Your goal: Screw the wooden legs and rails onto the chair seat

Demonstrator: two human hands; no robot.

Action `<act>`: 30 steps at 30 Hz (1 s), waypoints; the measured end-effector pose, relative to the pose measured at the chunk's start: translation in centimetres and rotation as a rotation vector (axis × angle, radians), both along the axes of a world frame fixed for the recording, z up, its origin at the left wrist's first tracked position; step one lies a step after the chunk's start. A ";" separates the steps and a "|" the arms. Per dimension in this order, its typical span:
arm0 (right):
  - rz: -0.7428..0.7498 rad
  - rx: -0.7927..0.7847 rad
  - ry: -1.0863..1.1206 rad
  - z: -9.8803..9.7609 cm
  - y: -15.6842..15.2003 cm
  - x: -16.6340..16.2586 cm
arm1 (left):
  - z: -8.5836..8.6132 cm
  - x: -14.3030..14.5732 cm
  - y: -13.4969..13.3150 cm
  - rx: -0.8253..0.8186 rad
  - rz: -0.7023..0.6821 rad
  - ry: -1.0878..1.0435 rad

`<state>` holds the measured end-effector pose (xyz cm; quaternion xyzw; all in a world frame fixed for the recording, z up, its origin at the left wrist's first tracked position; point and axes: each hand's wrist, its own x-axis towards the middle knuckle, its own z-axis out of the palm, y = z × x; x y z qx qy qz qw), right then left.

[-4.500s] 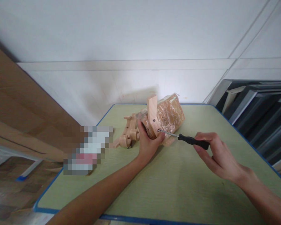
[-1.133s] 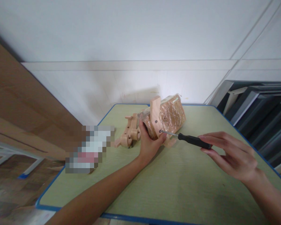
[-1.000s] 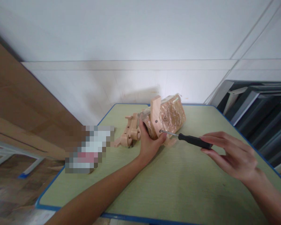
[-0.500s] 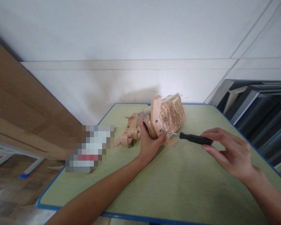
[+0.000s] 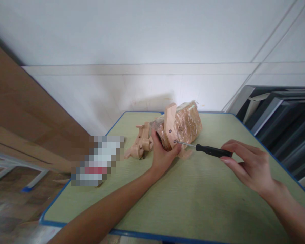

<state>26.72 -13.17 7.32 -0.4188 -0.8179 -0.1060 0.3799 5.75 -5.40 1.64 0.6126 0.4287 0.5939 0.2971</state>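
Two hands in view: both yours; no other person shows.
Left hand [image 5: 162, 157]: fingers closed round the near end of the wrapped bundle [image 5: 189, 123], thumb pressed against the wooden strip [image 5: 169, 118] that stands tilted across it.
Right hand [image 5: 249, 162]: fingers pinch the rear end of the screwdriver [image 5: 208, 150] by its black handle, thumb below and fingertips above. The hold looks light.
Screwdriver position: nearly level above the tabletop [image 5: 193, 196], tip set at the lower screw [image 5: 175, 142] of the strip.
Work location: bundle and strip sit at the far middle of the tabletop, near the wall-side edge.
Progress, done: the upper screw [image 5: 170, 130] appears seated in the strip. I judge that one finished.
Progress, left: the lower screw is under the tip. Whether it is fully home cannot be told at this size, so treat it as open.
Count, screws: two visible, both in the strip.
Count, screwdrivers: one.
Count, bundles: one.
Count, wooden parts: one strip, one small block [image 5: 185, 154] at the strip's foot, and one separate wooden assembly [image 5: 141, 144] just beside your left hand. Contact with it cannot be told.
Surroundings: one blurred-out item [image 5: 98, 166] at the tabletop's left edge. Dark frames [image 5: 282, 112] are stacked to the right and a brown board [image 5: 20, 118] leans to the left, both off the tabletop.
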 end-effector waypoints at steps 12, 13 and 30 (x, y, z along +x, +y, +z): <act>-0.052 -0.049 -0.026 -0.4 0.2 0.1 | 0.1 0.0 0.0 -0.004 0.017 0.020; -0.041 -0.043 -0.018 -0.5 0.2 0.1 | 0.1 0.0 0.0 -0.004 0.022 0.022; 0.159 0.024 0.057 -0.3 0.2 -0.3 | -0.2 0.0 0.1 -0.019 0.037 0.015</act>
